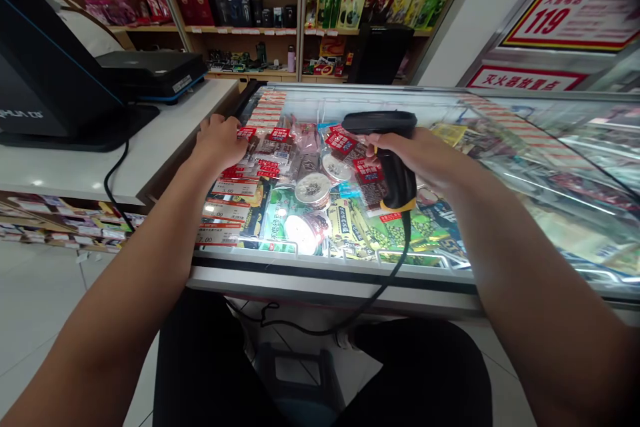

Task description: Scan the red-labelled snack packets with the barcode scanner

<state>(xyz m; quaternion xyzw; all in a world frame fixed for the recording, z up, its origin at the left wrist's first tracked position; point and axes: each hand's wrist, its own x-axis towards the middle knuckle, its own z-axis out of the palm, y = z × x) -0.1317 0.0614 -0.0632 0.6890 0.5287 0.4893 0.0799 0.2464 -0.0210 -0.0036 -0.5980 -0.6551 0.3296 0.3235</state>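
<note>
My right hand (425, 153) is closed around a black and yellow barcode scanner (400, 180), held above the glass-topped freezer (350, 280). Its cable hangs down over the freezer's front edge. At the freezer's left side rests my left hand (219, 140), beside clear packets with red labels (277, 137); its fingertips are bent out of sight, so I cannot tell if they grip anything. Between the hands lie round white-lidded tubs (313, 188), a green bag (283, 217) and more red-labelled packets. Orange and white price tags (220, 211) run along the left side.
A white counter (165, 147) on the left bears a black checkout machine (55, 60) and a flat black device (150, 70). Stocked shelves (235, 30) stand behind. Below, a grey stool (300, 367) sits between my legs, with the black cable (320, 330) nearby.
</note>
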